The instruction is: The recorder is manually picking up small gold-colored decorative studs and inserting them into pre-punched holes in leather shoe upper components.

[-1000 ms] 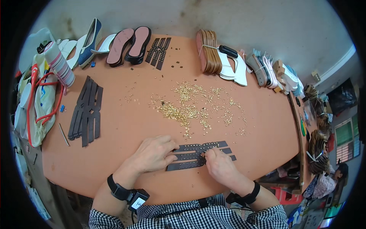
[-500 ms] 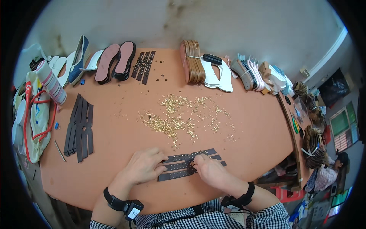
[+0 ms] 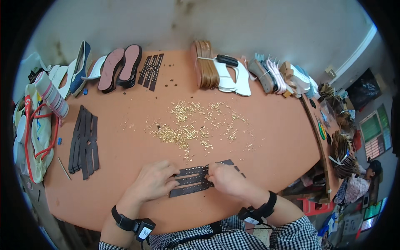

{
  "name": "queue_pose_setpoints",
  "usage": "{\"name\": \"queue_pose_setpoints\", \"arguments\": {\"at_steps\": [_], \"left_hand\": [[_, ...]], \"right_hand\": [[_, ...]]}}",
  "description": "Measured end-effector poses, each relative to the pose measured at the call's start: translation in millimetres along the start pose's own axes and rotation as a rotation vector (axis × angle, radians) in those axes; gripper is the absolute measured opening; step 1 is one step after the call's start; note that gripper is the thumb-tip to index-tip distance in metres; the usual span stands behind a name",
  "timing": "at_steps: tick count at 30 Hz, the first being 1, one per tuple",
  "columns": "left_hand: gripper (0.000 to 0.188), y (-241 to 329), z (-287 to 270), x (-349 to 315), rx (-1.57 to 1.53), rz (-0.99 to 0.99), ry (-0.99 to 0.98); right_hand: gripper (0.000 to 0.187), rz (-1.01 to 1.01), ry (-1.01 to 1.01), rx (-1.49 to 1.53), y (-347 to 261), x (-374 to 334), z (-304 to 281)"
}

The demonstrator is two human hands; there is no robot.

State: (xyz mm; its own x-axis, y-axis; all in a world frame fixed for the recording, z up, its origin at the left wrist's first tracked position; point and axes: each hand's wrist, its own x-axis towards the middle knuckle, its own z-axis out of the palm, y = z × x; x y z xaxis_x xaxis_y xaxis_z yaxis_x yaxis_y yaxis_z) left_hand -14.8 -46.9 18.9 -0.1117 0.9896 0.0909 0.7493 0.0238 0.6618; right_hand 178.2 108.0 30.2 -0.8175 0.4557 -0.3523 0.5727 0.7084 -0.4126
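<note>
A dark slotted shoe strap piece (image 3: 189, 181) with rows of small gold dots lies flat near the front of the table. My left hand (image 3: 156, 179) has its curled fingertips pressed on the strap piece's left end. Over its centre and right part, my right hand (image 3: 225, 178) is closed in a pinch; whatever its fingertips hold is hidden. Beyond both hands, many small gold studs (image 3: 175, 135) are scattered over the tabletop. To the left sits a stack of plain dark strap pieces (image 3: 84, 141).
Along the wall stand pink-topped soles (image 3: 130, 66), a studded strap piece (image 3: 151, 71), a tied bundle of brown insoles (image 3: 204, 64) and white cut pieces (image 3: 233, 79). A cloth bag with red cord (image 3: 41, 129) is at left. Another person (image 3: 353, 187) sits far right.
My right hand has shifted slightly left and up over the strap piece, covering more of its upper right part. My left hand stays on the left end. The whole view has moved a little.
</note>
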Motion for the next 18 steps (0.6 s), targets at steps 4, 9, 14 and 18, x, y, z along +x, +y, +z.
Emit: {"name": "queue_pose_setpoints", "arguments": {"at_steps": [4,9,14,18], "left_hand": [[0.025,-2.5,-1.5,0.8,-0.037,0.007,0.007],[0.019,-5.8,6.5,0.7,-0.234,-0.121,0.132],[0.015,-15.8,11.2,4.2,-0.147,-0.134,0.262],[0.013,-22.5,12.9,3.4,-0.129,-0.146,0.245]], "right_hand": [[0.016,-0.063,0.156,0.143,7.2,-11.7,6.5],[0.013,0.107,0.327,0.286,25.5,-26.2,-4.0],[0.015,0.14,0.615,0.117,97.4,-8.9,-9.0],[0.013,0.113,0.681,0.054,103.5,8.4,-20.8]]}}
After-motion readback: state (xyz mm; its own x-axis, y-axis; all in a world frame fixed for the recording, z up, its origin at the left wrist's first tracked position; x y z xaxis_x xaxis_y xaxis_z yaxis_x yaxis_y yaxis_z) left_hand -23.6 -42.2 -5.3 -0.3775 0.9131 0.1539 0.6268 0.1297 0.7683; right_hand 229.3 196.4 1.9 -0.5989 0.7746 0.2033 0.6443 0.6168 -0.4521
